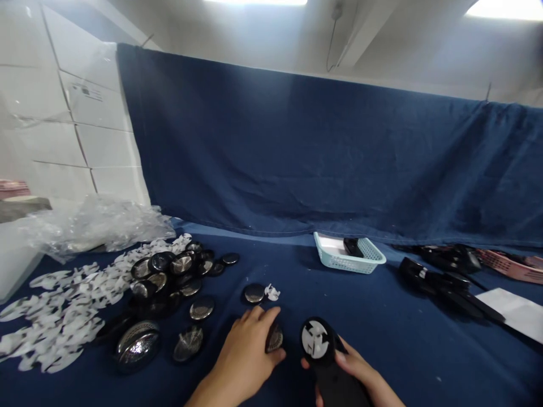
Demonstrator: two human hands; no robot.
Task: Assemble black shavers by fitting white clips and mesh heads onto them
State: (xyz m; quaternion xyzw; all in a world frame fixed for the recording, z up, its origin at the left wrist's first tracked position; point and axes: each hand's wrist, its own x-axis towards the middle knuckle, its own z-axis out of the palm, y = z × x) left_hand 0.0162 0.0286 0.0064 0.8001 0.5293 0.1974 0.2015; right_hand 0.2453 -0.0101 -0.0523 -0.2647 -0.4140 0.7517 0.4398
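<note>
At the near middle of the blue-covered tabletop, two bare hands work side by side. The left hand has its grip closed on a round black cap with a silvery dotted face, its thumb at the lower edge and its fingers at the upper; the cap stands tilted. The right hand has its grip wrapped around a black handle, whose round head points up and to the left. A white insert sits in that head, facing upward.

Just beyond the left hand lie another cap and, right beside it, a small white piece. To the left, a pile of caps borders a wide spread of white pieces, with a clear plastic bag behind. Farther back, to the right of centre, a pale blue basket holds a black part. At the right are more black handles, a white sheet and a pink basket.
</note>
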